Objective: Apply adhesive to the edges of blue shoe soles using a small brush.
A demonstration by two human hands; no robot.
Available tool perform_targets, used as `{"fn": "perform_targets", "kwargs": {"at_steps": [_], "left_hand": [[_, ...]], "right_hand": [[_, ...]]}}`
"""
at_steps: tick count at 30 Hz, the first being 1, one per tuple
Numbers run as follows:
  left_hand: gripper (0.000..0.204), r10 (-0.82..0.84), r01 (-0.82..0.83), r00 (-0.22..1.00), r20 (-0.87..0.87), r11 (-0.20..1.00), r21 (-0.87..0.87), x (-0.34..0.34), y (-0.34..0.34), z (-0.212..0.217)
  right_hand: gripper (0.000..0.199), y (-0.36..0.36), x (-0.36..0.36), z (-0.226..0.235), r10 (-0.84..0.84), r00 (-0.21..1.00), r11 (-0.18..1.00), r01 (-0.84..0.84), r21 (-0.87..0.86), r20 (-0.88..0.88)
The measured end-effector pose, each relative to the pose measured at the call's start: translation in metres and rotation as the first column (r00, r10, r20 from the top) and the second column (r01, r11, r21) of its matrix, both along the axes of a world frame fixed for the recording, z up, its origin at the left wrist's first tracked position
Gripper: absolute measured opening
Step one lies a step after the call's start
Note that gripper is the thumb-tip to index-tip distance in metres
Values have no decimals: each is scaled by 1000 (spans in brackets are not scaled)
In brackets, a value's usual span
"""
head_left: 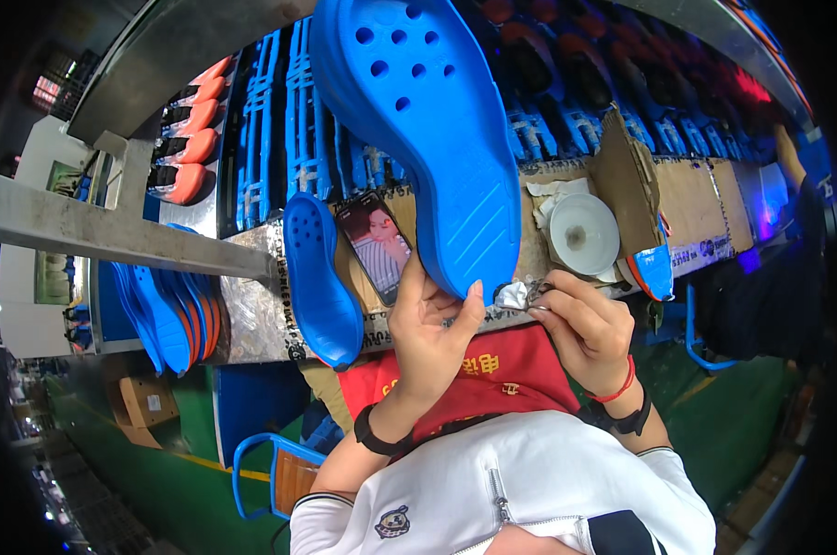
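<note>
A large blue shoe sole [465,157], with several round holes toward its far end and slanted grooves near its heel, is raised over the bench. My left hand [427,324] grips it at the heel, thumb on the near edge. Close by on the right, my right hand [587,324] has its fingers pinched on a crumpled white wad [513,295] beside the heel's edge; whether the wad touches the sole I cannot tell. Another blue sole [321,277] lies to the left, and a phone [376,246] with a lit screen rests between the two.
A white bowl [584,233] stands on paper at the right, next to a cardboard flap [626,176]. More blue soles [164,314] are stacked at the left, beyond a metal bar [122,227]. Blue racks [303,120] and rows of orange-and-black shoes [187,143] fill the far side.
</note>
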State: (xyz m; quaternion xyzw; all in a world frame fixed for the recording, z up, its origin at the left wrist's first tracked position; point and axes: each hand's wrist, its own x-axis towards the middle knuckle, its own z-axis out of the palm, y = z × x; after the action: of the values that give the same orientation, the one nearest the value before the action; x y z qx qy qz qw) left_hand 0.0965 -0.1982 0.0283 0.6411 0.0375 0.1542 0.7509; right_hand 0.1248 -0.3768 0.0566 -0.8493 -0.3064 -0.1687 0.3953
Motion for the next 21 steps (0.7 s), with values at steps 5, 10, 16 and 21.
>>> {"fn": "perform_targets", "kwargs": {"at_steps": [5,10,16,21], "left_hand": [[61,0,0,1000,-1,1000,-20,0,0,2],[61,-31,30,999,-31,999,-40,-3,-1,2],[62,-17,17,1000,-13,1000,-6,-4,-1,2],[61,-28,27,999,-25,999,-19,-5,-3,4]], "right_hand": [[18,0,1,-3,5,1000,999,-4,37,-17],[19,-4,1,-6,-59,997,998,60,-26,41],[20,-10,2,-7,-64,995,997,67,-43,81],[21,-14,0,-5,-59,994,997,63,-35,95]]}}
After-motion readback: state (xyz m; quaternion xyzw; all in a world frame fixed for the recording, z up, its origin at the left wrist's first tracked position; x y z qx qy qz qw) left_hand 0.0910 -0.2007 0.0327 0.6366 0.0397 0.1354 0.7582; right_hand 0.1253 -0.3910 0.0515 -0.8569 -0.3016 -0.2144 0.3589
